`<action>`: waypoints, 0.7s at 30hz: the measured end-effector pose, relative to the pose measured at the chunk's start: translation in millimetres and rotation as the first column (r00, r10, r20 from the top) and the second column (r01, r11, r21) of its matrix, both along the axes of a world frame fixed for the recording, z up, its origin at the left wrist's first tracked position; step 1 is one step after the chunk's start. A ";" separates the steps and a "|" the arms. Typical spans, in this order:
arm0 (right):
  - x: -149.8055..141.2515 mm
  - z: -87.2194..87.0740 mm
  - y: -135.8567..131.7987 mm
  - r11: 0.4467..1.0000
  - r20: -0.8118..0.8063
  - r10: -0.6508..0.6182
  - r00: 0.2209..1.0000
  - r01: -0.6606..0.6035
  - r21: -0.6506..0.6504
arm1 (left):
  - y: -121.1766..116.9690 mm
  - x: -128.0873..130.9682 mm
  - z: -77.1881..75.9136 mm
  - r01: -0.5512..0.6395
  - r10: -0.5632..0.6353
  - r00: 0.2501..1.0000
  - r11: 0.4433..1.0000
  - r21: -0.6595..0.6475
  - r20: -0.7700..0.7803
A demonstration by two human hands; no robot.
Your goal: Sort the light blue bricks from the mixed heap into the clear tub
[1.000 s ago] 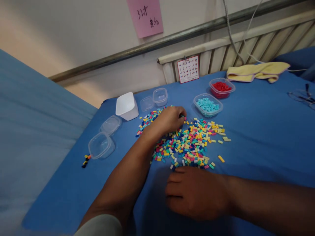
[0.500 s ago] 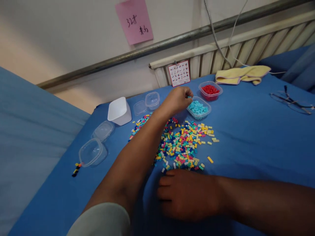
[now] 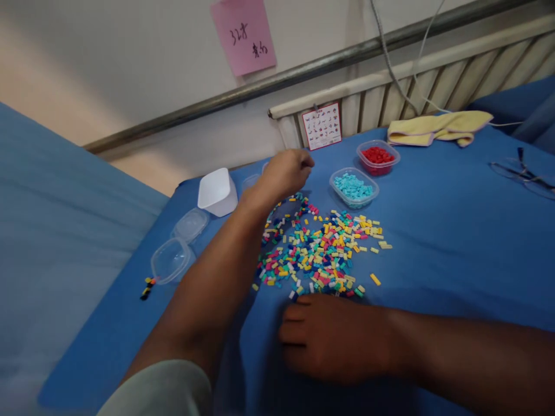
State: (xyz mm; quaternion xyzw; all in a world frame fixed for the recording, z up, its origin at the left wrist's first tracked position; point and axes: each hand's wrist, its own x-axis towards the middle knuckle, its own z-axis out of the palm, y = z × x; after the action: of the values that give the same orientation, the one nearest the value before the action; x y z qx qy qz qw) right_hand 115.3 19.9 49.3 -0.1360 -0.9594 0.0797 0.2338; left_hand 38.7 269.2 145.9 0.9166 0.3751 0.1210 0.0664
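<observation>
My left hand [image 3: 288, 173] hangs above the far side of the loose pile of toy bricks [image 3: 321, 248], left of the tub of light-blue bricks [image 3: 354, 188]. Its fingers are bent together, and no brick shows at their tips. The pile is small and many-coloured: yellow, pink, teal, navy and white. At its near edge my right hand [image 3: 333, 338] rests on the blue cloth, back up, with gaps between its fingers. The fingertips lie beside the nearest bricks, and the palm is hidden.
Behind the light-blue bricks stands a tub of red bricks [image 3: 378, 158]. Left are a white bin [image 3: 217, 192], a clear tub [image 3: 170, 261], a lid [image 3: 191, 225] and a small black-and-yellow piece [image 3: 148, 288]. A yellow cloth [image 3: 440, 128] and eyeglasses [image 3: 522, 173] lie right.
My left hand went from the pile to the light-blue tub with a small teal brick, then moved back left; the brick no longer shows. My right hand has stayed by the pile.
</observation>
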 end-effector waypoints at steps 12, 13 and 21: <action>-2.8 -6.5 -5.6 0.999 0.028 0.018 0.999 -0.017 -0.031 | -47.6 -188.8 -48.1 -0.385 0.381 0.922 0.921 -0.061 -0.065; -3.2 -7.8 -6.7 0.999 0.026 0.015 1.000 -0.014 -0.036 | -51.2 -193.1 -51.0 -0.386 0.382 0.921 0.921 -0.050 -0.078; -4.4 -10.3 -12.2 0.995 0.016 -0.013 1.000 0.014 -0.096 | -57.6 -195.2 -57.7 -0.301 0.301 0.939 0.953 0.026 -0.164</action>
State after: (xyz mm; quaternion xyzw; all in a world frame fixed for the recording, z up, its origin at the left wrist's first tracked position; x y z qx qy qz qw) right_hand 110.9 7.8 38.9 -0.1542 -0.9553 0.1233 0.2202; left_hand -156.5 211.6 88.2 0.8554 0.5151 0.0530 0.0151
